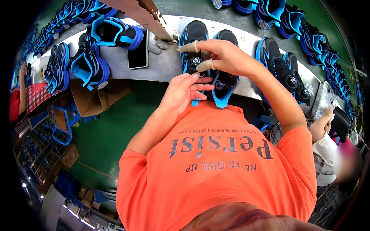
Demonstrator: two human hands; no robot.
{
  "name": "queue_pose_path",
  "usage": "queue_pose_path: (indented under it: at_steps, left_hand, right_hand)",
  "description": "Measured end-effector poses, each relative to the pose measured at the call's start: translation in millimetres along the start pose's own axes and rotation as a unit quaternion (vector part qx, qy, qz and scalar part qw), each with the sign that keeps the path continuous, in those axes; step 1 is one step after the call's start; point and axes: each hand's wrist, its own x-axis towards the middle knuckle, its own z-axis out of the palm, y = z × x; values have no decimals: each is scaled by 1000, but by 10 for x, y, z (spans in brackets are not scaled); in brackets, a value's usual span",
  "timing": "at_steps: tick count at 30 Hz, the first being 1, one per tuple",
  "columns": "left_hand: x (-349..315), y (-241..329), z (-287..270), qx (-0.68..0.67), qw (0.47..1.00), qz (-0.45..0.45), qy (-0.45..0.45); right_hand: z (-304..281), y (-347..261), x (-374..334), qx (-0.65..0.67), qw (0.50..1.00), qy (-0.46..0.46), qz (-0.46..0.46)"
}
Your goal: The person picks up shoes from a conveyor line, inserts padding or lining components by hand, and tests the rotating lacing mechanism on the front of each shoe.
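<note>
A pair of black-and-blue sneakers stands side by side at the bench edge before me, toes pointing away. The left sneaker (194,32) has a round dial on its tongue; the right sneaker (226,35) is partly covered by my right hand (233,57). That hand reaches across both shoes, thumb and index finger apart on either side of the dial, pale finger cots on those two fingers. Whether it touches the shoe I cannot tell. My left hand (184,90) is at the left sneaker's heel, palm up with fingers spread, holding nothing I can see.
A metal bench (169,65) curves across. Left of the pair are a phone (138,57), two grey lumps (155,47), a rusty post (148,17) and more sneakers (86,65). Another pair (283,69) stands right. Lines of shoes run behind; people sit at both sides.
</note>
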Motion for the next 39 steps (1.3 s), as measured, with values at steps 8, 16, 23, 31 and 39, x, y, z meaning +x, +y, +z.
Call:
queue_pose_path:
  at_steps: [8, 16, 23, 31, 39]
  left_hand:
    - [-2, -15, 47, 11, 1000, 6, 21]
    - [5, -35, 46, 50, 999, 21, 1]
    - [-8, -17, 63, 57, 997, 47, 4]
    - [-497, -53, 281, 503, 842, 195, -17]
    - [-358, -219, 257, 772, 523, 361, 6]
  right_hand:
    - [188, -38, -55, -9, 997, 62, 37]
    - [111, -18, -77, -74, 995, 55, -27]
    - [247, -53, -111, -78, 989, 122, -7]
    - [-308, 289, -830, 67, 992, 79, 69]
    - [149, 107, -873, -62, 983, 164, 46]
